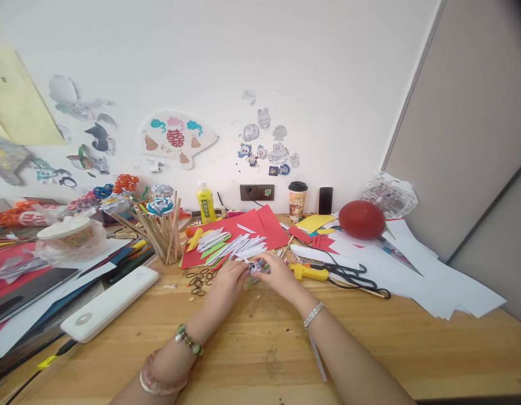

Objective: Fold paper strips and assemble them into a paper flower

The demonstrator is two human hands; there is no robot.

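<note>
A small whitish-purple paper piece [256, 269] is held between both hands above the wooden table [260, 337]. My left hand [230, 281] pinches its left side, and my right hand [278, 274] has its fingers closed round the right side. The fingers hide part of the piece. Just behind them, folded white paper strips [243, 247] and green ones lie on red paper sheets [266, 225]. Several dark rubber bands [198, 283] are scattered left of my left hand. The yellow glue gun [309, 273] rests to the right of my right hand.
Black scissors [355, 275] and white paper sheets [412, 270] lie at the right, near a red balloon [361, 220]. Behind stand a lidded cup [298, 202] and a yellow bottle [205, 203]. At left are a holder of sticks [170, 250] and a long white device [111, 304].
</note>
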